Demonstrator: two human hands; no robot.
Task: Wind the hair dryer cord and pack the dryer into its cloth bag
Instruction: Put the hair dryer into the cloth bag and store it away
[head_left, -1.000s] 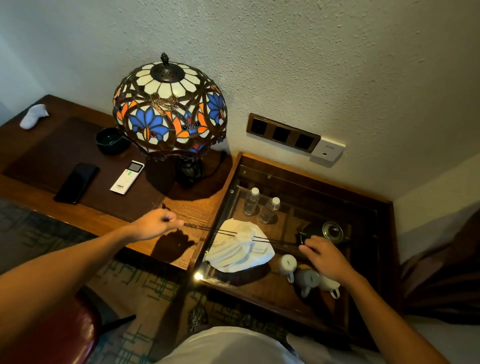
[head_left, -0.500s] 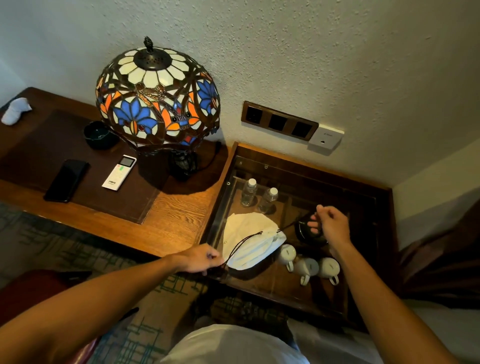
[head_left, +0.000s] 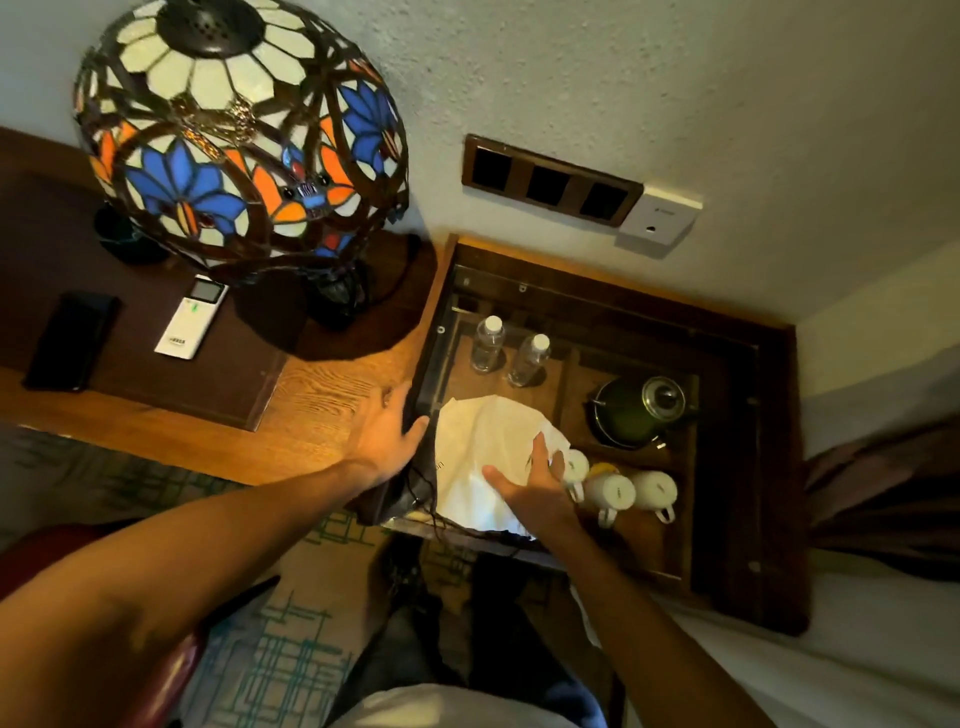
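Observation:
The white cloth bag (head_left: 483, 441) lies bulging on the glass top of the low cabinet (head_left: 727, 519), near its front left corner. Its black drawstring (head_left: 423, 496) hangs loose off the bag's left side over the cabinet's front edge. My right hand (head_left: 530, 480) lies flat on the bag's right part with the fingers spread. Fingers apart, my left hand (head_left: 387, 434) rests on the wooden desk (head_left: 311, 415) at its right end, the thumb against the cabinet's dark edge. No hair dryer shows; the bag hides whatever is inside.
Under the glass stand two water bottles (head_left: 506, 353), a dark kettle (head_left: 636, 410) and white mugs (head_left: 628, 491). A stained-glass lamp (head_left: 239, 135), a white remote (head_left: 192, 317) and a black phone (head_left: 70, 340) sit on the desk. Wall sockets (head_left: 550, 182) are above.
Both hands have let go of the drawstring they were pulling apart. My right hand came down onto the bag, my left went up to the desk end. The view has moved closer.

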